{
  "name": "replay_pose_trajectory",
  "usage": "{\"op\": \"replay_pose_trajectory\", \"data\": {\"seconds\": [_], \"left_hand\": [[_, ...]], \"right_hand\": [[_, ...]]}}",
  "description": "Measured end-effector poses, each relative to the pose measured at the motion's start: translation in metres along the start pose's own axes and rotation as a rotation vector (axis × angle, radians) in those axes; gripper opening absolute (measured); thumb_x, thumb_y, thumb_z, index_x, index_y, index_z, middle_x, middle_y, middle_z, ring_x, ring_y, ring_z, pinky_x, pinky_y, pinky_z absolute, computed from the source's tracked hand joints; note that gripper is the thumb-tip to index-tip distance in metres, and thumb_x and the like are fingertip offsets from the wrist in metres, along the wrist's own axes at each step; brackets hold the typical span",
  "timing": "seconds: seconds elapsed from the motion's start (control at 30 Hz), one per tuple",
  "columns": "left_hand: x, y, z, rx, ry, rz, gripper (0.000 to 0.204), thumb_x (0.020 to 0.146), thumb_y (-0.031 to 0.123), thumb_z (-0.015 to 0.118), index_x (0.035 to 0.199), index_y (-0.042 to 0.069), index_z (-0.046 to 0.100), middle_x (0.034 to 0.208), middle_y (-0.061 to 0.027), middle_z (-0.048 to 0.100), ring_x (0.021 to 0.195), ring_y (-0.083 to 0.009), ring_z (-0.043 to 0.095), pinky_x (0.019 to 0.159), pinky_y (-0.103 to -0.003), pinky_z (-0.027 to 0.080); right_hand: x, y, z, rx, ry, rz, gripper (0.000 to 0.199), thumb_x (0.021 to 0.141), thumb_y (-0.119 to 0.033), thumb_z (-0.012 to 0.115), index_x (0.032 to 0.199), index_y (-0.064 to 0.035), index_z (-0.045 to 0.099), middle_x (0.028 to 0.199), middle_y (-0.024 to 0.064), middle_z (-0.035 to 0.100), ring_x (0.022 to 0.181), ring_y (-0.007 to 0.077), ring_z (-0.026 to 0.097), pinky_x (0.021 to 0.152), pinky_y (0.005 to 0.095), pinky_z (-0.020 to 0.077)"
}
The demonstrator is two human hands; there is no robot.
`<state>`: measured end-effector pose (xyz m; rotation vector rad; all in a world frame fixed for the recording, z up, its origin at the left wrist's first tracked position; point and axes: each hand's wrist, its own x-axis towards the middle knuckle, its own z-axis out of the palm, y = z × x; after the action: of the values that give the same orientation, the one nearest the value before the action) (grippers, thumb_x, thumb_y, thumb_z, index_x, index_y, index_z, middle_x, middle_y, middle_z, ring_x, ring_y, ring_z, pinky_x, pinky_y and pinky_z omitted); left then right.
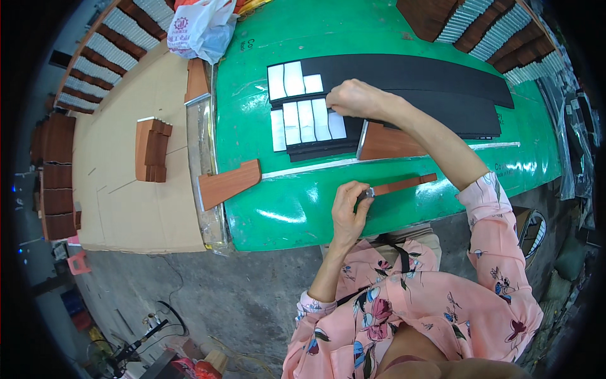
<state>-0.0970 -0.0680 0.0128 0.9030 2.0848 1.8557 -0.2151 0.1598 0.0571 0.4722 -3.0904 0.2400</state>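
Observation:
My left hand (349,211) grips the silver-edged end of a thin brown wood-look panel (407,184), held edge-on above the green tabletop near its front. My right hand (356,98) is closed at the rows of white strips (307,121), which lie on long black sheets (410,69). Its fingertips hide whatever they may pinch. Beneath my right forearm lies another brown panel (386,142) with a silver edge. A similar panel (230,183) rests at the left edge of the green tabletop.
Cardboard (126,215) covers the left table, with a small brown stack (153,150) on it. Silver-edged brown panels are stacked at the far left (104,54) and far right (492,28). A white plastic bag (203,28) sits at the back. A pale strip (315,168) crosses the green tabletop (278,227).

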Motion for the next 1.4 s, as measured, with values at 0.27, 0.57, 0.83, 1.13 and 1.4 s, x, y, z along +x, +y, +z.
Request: {"op": "replay_pose_trajectory", "data": {"seconds": [0.27, 0.57, 0.83, 1.13, 1.4], "left_hand": [[0.004, 0.005, -0.005, -0.025, -0.019, -0.019, 0.024, 0.075, -0.003, 0.066, 0.098, 0.0, 0.061, 0.095, -0.0123, 0.057, 0.083, -0.0226, 0.059, 0.072, -0.03, 0.049], [0.003, 0.002, 0.001, -0.035, -0.034, 0.104, 0.03, 0.08, 0.015, 0.07, 0.106, 0.002, 0.061, 0.104, -0.0102, 0.058, 0.091, -0.0196, 0.056, 0.077, -0.028, 0.045], [-0.002, -0.003, 0.004, -0.086, -0.007, 0.066, 0.024, 0.079, 0.013, 0.071, 0.099, 0.003, 0.062, 0.097, -0.009, 0.058, 0.086, -0.018, 0.056, 0.073, -0.027, 0.045], [-0.001, -0.003, 0.004, -0.105, 0.001, 0.046, 0.024, 0.076, 0.012, 0.072, 0.097, 0.003, 0.064, 0.094, -0.0097, 0.06, 0.085, -0.0223, 0.056, 0.072, -0.03, 0.046], [0.0, -0.005, 0.005, -0.074, -0.002, 0.077, 0.023, 0.078, 0.014, 0.071, 0.097, 0.003, 0.062, 0.095, -0.0083, 0.059, 0.084, -0.0182, 0.056, 0.071, -0.028, 0.046]], "right_hand": [[-0.066, -0.043, -0.061, 1.308, 0.188, 0.447, 0.02, 0.09, -0.017, 0.055, 0.098, 0.0009, 0.057, 0.087, 0.0069, 0.066, 0.076, 0.0115, 0.063, 0.066, 0.0242, 0.05], [-0.167, -0.125, -0.039, 1.029, 0.335, 0.489, 0.019, 0.08, -0.005, 0.066, 0.097, 0.0032, 0.063, 0.09, 0.0094, 0.064, 0.078, 0.0148, 0.062, 0.067, 0.0271, 0.0511], [-0.167, -0.148, -0.022, 0.439, 0.523, 0.304, 0.022, 0.07, -0.006, 0.071, 0.092, -0.0025, 0.066, 0.083, 0.0055, 0.061, 0.076, 0.0219, 0.061, 0.062, 0.0313, 0.0498], [-0.161, -0.149, -0.019, 0.337, 0.511, 0.319, 0.022, 0.069, -0.009, 0.071, 0.091, -0.0066, 0.068, 0.083, 0.003, 0.061, 0.071, 0.0194, 0.056, 0.058, 0.0296, 0.0468], [-0.161, -0.146, -0.019, 0.345, 0.477, 0.313, 0.022, 0.07, -0.008, 0.07, 0.092, -0.0067, 0.069, 0.082, 0.0027, 0.06, 0.071, 0.0181, 0.056, 0.058, 0.0288, 0.0461]]}}
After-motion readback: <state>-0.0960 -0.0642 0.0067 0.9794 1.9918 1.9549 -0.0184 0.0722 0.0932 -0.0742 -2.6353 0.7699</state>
